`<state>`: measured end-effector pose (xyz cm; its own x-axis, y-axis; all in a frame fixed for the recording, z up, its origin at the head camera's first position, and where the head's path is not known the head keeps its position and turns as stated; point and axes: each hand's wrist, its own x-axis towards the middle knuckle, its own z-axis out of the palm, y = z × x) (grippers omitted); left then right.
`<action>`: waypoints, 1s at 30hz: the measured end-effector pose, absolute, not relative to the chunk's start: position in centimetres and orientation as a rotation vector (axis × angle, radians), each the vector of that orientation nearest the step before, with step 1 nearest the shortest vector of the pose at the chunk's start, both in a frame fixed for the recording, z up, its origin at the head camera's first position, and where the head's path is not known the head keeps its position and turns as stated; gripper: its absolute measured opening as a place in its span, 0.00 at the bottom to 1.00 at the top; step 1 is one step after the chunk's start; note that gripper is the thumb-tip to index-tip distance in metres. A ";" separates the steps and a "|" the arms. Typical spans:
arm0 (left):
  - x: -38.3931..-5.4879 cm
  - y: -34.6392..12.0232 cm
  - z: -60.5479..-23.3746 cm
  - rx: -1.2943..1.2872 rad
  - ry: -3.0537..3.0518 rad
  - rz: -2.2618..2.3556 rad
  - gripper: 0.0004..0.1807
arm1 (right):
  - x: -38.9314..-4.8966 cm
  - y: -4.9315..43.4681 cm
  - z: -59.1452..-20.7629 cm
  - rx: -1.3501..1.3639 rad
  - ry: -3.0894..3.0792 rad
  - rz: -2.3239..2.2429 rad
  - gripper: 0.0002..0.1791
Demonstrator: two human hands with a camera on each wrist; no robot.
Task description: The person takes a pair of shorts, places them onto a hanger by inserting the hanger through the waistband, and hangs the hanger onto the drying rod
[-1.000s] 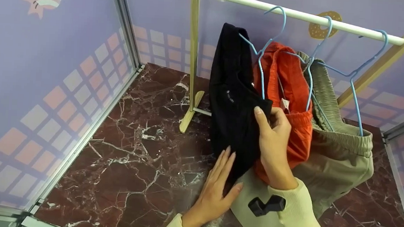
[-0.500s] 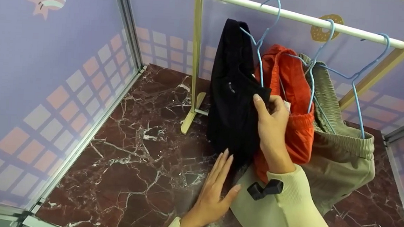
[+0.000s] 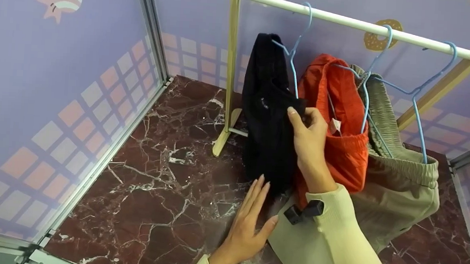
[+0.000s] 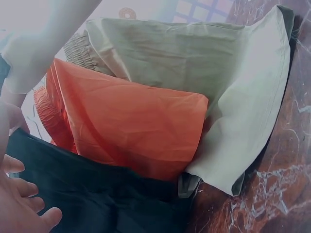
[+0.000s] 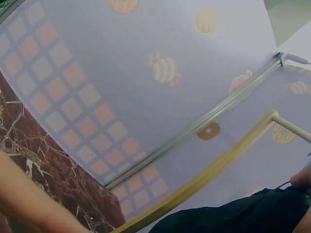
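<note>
Black shorts (image 3: pixel 269 130) hang from a blue wire hanger (image 3: pixel 293 56), whose hook lies over the white rail (image 3: pixel 348 20) of a small clothes rack. With thumb and fingers my right hand (image 3: pixel 310 130) pinches the waistband at its near side; the hanger's end is hidden there. My left hand (image 3: pixel 247 226), fingers straight, is at the lower part of the shorts, fingertips against or just in front of the cloth. In the left wrist view the dark cloth (image 4: pixel 112 194) spreads beside my left fingers (image 4: pixel 29 189). Black fabric (image 5: pixel 238 216) also shows in the right wrist view.
Orange-red shorts (image 3: pixel 345 163) and khaki shorts (image 3: pixel 402 191) hang on blue hangers to the right. A wooden post (image 3: pixel 231 66) stands at the rack's left end, its foot (image 3: pixel 220 143) on the dark red marbled surface (image 3: pixel 140 208). Purple panels (image 3: pixel 102 38) enclose the area.
My right hand has moved left and up with the black shorts. The hanger's hook rose above the rail, then came down over it farther left. My left hand has barely moved.
</note>
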<state>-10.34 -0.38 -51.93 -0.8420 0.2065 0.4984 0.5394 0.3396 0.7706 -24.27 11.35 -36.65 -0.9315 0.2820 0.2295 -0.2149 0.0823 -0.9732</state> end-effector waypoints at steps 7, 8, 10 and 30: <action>-10.4 -0.5 -51.8 -0.652 -2.311 -1.531 0.36 | -24.2 11.7 -37.5 -0.033 -2.028 1.879 0.08; -10.4 -0.5 -51.7 -0.656 -2.306 -1.524 0.36 | -24.2 11.8 -37.7 -0.015 -2.040 1.875 0.09; -10.5 -0.6 -51.7 -0.663 -2.294 -1.503 0.36 | -24.0 12.0 -37.9 0.021 -2.072 1.870 0.10; -10.7 -1.7 -51.0 -0.618 -2.302 -1.509 0.37 | -17.8 14.2 -39.8 0.222 -2.467 1.632 0.20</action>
